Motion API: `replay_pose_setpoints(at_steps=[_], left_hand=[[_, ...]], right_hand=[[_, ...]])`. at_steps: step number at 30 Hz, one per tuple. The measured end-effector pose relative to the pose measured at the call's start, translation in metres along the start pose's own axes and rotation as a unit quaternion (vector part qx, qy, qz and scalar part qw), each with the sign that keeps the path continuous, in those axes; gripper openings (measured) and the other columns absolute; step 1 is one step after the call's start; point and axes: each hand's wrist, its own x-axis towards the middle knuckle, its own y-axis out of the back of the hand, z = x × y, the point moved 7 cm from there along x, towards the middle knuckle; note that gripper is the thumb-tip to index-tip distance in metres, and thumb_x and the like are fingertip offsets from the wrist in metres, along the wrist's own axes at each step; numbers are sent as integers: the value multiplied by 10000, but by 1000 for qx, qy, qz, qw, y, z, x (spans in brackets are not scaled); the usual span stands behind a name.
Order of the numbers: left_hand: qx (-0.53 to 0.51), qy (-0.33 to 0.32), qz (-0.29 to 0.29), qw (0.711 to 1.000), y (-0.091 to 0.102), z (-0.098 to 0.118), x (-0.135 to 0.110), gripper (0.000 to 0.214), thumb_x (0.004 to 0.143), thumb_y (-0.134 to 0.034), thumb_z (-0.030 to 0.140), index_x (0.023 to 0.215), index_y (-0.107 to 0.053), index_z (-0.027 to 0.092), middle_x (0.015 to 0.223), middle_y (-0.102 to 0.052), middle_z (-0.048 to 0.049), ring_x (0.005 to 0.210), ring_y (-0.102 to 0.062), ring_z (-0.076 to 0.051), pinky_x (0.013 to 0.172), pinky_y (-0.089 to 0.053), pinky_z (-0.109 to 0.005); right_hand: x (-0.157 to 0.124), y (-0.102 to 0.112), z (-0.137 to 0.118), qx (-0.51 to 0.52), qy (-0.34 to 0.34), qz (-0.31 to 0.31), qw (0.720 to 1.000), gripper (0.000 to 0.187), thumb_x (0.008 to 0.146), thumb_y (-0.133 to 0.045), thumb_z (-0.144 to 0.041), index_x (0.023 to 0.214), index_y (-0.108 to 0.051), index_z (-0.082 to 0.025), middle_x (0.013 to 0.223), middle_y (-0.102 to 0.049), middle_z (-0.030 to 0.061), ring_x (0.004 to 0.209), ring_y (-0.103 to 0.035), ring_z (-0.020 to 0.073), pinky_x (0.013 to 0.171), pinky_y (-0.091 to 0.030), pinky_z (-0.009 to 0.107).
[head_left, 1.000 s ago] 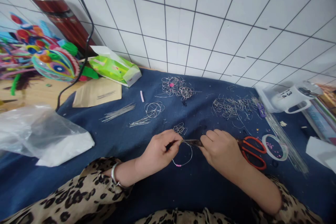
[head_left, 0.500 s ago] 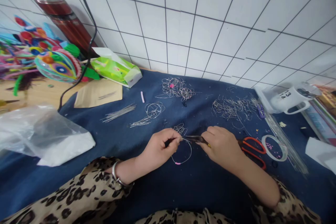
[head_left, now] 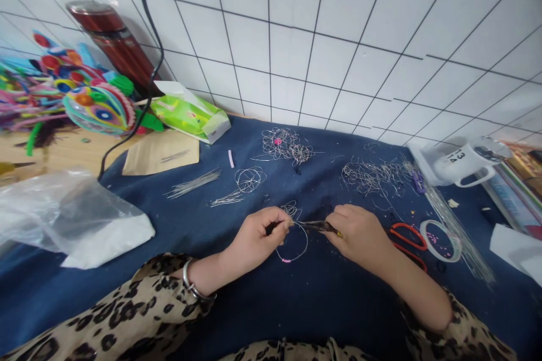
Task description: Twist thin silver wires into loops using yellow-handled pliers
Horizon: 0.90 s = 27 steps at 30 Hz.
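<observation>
My left hand (head_left: 266,232) pinches the top of a thin wire loop (head_left: 306,243) between thumb and forefinger. Several small pink beads (head_left: 287,260) sit at the bottom of the loop, which hangs above the blue cloth. In my right hand (head_left: 358,237) is a pair of pliers (head_left: 315,225), wrapped by the fingers so that most of the handles are hidden. The jaws point left and reach the wire at my left fingertips; whether they grip it I cannot tell. Just behind the fingers lies a small coil of wire (head_left: 290,208).
Red-handled scissors (head_left: 409,237) and a round dish of pink beads (head_left: 442,241) lie right of my right hand. Tangled wire (head_left: 372,175), bent wire flowers (head_left: 282,144) and straight wires (head_left: 195,183) are spread behind. A plastic bag (head_left: 76,214) is at left, a white mug (head_left: 474,163) at right.
The plier jaws have turned slightly and more of the tool shows beside my right hand. The beaded loop stays in my left fingers. The whole view has shifted a little.
</observation>
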Motion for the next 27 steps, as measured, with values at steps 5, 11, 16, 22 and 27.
replay_pose_setpoints(at_steps=[5, 11, 16, 22, 27], left_hand=[[47, -34, 3, 998, 0, 6, 0, 132, 828, -452, 154, 759, -564, 144, 669, -549, -1, 588, -518, -91, 561, -428, -205], [86, -77, 1, 993, -1, 15, 0, 134, 800, -464, 100, 751, -579, 149, 670, -549, -3, 628, -507, -105, 612, -412, -228], [62, -70, -31, 995, -5, 14, -1, 143, 832, -445, 132, 784, -578, 147, 643, -550, -1, 603, -511, -103, 598, -415, -223], [19, -69, -58, 996, -7, 17, 0, 149, 850, -441, 151, 800, -581, 142, 658, -553, -3, 601, -540, -99, 617, -428, -233], [-27, -43, -74, 996, -9, 14, 1, 155, 862, -445, 184, 802, -577, 128, 671, -550, -7, 582, -535, -90, 601, -424, -227]], right_hand=[[-2, 3, -2, -25, -1, 12, 1000, 189, 829, -506, -302, 691, -555, -181, 667, -522, 1, 668, -452, 131, 623, -281, 262], [-3, 5, -7, -5, -23, 21, 999, 213, 835, -500, -309, 673, -552, -181, 658, -532, 6, 665, -471, 126, 622, -286, 256], [-3, 0, -16, 59, -38, 10, 997, 258, 844, -497, -352, 664, -555, -176, 643, -536, -2, 625, -484, 104, 594, -302, 234], [-5, -2, -26, 72, -30, -8, 997, 237, 849, -484, -338, 679, -542, -184, 663, -527, -1, 648, -476, 117, 614, -312, 244], [-4, 1, -26, 64, -9, -9, 998, 222, 846, -478, -334, 698, -546, -183, 674, -511, 6, 666, -446, 132, 633, -306, 262]])
